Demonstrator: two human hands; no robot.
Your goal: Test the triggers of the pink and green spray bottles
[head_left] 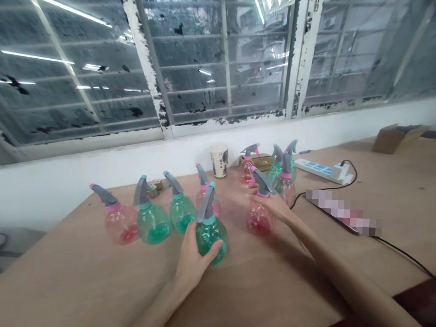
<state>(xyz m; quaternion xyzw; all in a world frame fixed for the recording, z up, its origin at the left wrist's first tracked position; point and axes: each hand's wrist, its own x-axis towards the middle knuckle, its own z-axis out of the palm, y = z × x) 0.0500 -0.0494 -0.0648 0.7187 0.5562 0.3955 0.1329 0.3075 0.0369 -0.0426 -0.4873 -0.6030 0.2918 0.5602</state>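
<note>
My left hand (191, 262) is wrapped round the body of a green spray bottle (211, 233) with a grey trigger head, upright on the table. My right hand (272, 203) grips a pink spray bottle (259, 222) near its neck, just below the grey and pink head. To the left stand another pink spray bottle (119, 222) and two green ones (152, 222) (181, 212). Partly hidden behind the held green bottle is a further pink one (202, 194). Several more spray bottles (285, 183) are grouped beyond my right hand.
A paper cup (219, 161) stands by the wall, near a low brown box (263, 161). On the right lie a white power strip (322, 170) with a plugged-in cable and a phone-like flat device (340, 214), its screen blurred. A cardboard box (394, 137) sits far right.
</note>
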